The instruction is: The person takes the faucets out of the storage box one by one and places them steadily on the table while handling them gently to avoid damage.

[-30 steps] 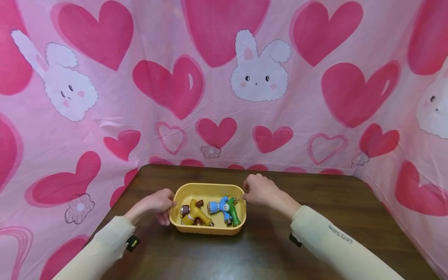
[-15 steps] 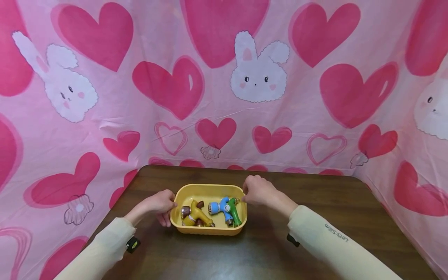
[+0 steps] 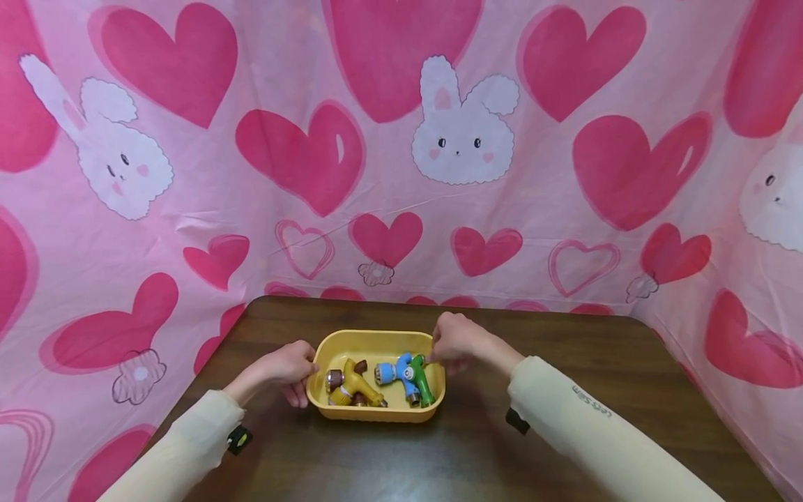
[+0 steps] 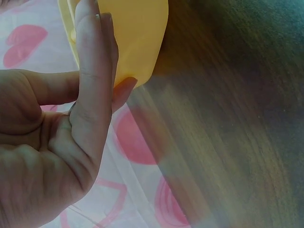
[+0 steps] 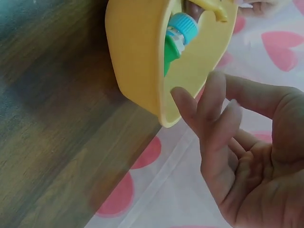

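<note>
Yellow tray (image 3: 379, 414) in narrow left grip (image 3: 287, 365)

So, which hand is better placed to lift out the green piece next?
Probably the right hand: near the green piece, seemingly holding nothing. The left hand grips the opposite end of the yellow tray.

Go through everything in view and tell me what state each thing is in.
Yellow tub: upright, uncovered, pieces inside.
Yellow piece: lying in the tub.
Brown piece: in the tub, partly hidden by the yellow piece.
Green piece: lying in the tub.
Blue piece: lying beside the green piece.
Left hand: gripping the tub.
Right hand: loosely bent, holding nothing.
Pink cloth: hanging, creased.
</note>
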Demonstrator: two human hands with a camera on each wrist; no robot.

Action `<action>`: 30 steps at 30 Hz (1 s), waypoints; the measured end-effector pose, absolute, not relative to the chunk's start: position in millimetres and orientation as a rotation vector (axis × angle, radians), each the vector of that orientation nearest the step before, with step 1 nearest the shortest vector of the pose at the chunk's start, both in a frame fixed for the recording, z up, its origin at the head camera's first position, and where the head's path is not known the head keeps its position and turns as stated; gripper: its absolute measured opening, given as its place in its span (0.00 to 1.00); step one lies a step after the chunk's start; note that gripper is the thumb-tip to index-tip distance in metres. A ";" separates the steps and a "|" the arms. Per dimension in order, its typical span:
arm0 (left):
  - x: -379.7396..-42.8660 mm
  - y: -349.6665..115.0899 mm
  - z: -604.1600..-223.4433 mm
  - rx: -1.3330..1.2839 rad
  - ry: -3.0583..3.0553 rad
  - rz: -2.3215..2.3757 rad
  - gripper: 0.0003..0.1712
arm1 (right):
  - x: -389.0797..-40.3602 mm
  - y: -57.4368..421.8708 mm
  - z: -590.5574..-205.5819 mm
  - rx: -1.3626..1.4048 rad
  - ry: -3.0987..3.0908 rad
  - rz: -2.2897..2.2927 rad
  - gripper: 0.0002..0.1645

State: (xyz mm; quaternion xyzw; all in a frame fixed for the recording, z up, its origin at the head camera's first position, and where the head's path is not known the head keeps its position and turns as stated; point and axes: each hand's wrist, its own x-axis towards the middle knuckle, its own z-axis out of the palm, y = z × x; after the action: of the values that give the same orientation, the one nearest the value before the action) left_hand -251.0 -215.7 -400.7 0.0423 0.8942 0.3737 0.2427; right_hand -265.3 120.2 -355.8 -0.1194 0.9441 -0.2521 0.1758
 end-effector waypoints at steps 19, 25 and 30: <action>-249.9 -214.9 -403.4 0.106 2.464 1.025 0.07 | -282.5 109.0 -354.2 -0.217 2.437 -0.779 0.13; -249.3 -214.9 -403.2 0.116 2.472 1.034 0.08 | -284.9 100.1 -356.0 -0.201 2.434 -0.684 0.13; -249.6 -214.7 -403.6 0.119 2.472 1.025 0.07 | -287.2 95.1 -357.2 -0.189 2.449 -0.601 0.14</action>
State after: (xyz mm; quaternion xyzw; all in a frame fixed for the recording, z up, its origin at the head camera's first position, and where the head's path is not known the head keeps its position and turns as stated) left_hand -249.6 -214.7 -403.6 0.0434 0.8982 0.3725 0.2292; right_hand -287.2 95.1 -357.2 -0.0714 0.9234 -0.2265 0.3016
